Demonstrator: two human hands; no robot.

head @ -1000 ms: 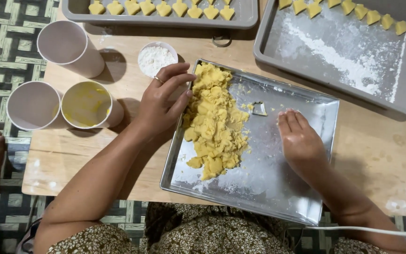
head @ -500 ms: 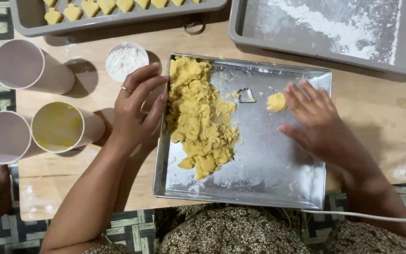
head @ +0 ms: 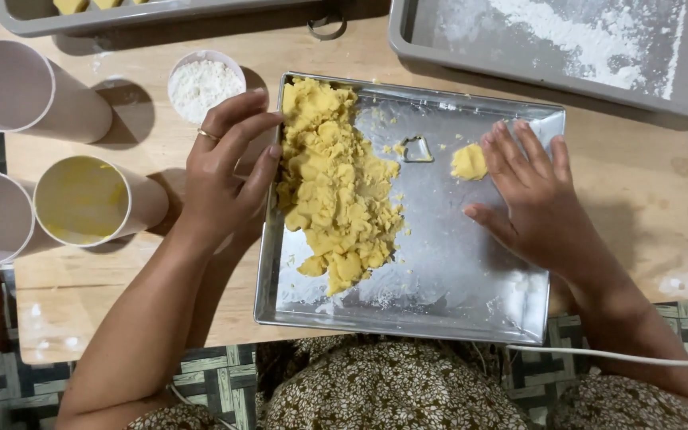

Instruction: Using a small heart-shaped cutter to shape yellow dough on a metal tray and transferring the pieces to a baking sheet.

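Shaping step, I reckon: left hand [head: 228, 171] rests open against the crumbly yellow dough heap [head: 336, 179] on the square steel tray [head: 439, 306]; right hand [head: 531, 195], fingers spread flat, touches a small dough lump [head: 469, 162] near the little metal cutter [head: 416, 149]. Next probably needs pressing that lump flat.

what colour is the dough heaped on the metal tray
Pale yellow; the dough on the metal tray shows best in the head view.

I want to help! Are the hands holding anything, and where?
Nothing is held. The left hand rests on the tray's left rim beside the dough pile. The right hand lies flat, fingertips by a small dough lump.
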